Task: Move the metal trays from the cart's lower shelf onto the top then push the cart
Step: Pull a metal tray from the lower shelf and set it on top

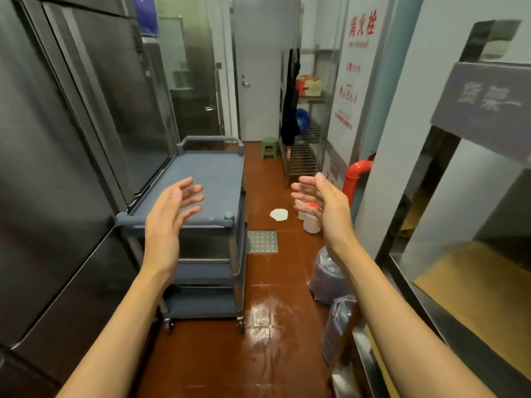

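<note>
A grey three-shelf cart stands against the steel fridges on the left, its top shelf bare. Metal trays lie on the middle shelf, under the top. My left hand is raised in front of the cart's near edge, fingers spread, holding nothing. My right hand is raised over the floor to the right of the cart, palm facing left, fingers apart and empty. Neither hand touches the cart.
Tall steel fridges line the left. A wet red tile floor runs ahead to a door. A green stool, a wire rack, white jars, a red pipe and bagged goods sit along the right.
</note>
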A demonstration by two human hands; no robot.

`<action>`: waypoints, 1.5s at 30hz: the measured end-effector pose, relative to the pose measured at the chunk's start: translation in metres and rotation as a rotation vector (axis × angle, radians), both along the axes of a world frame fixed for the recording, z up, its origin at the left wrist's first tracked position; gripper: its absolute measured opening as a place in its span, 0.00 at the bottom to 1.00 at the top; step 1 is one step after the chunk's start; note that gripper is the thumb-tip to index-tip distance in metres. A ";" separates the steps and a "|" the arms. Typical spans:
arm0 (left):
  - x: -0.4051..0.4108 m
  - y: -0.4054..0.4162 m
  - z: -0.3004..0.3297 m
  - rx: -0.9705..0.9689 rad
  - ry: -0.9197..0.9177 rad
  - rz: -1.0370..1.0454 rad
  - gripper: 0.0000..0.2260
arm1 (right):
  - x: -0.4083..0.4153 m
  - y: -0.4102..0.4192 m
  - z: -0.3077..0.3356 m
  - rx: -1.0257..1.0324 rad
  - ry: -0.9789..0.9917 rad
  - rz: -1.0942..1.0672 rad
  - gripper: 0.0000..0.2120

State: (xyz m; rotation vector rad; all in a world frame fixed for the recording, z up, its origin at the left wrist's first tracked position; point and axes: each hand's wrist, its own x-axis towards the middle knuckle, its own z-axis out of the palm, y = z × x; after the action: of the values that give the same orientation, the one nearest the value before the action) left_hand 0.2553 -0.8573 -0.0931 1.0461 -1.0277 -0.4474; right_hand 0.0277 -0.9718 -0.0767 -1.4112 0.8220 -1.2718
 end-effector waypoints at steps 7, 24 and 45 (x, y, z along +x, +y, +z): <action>0.064 -0.142 -0.019 -0.009 0.063 0.066 0.19 | 0.071 -0.153 -0.017 -0.003 0.049 0.053 0.18; 0.193 -0.514 -0.045 0.100 0.091 0.140 0.17 | 0.214 -0.520 -0.025 0.036 0.067 0.050 0.18; 0.304 -0.662 -0.085 0.054 0.279 0.878 0.15 | 0.458 -0.777 -0.069 0.157 0.080 0.797 0.15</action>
State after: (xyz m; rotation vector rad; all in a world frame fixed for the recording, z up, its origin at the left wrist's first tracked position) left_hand 0.5593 -1.5195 -0.1781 1.3226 -0.2456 0.1037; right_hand 0.4854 -1.7486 -0.1460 -1.4493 0.3258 -0.5297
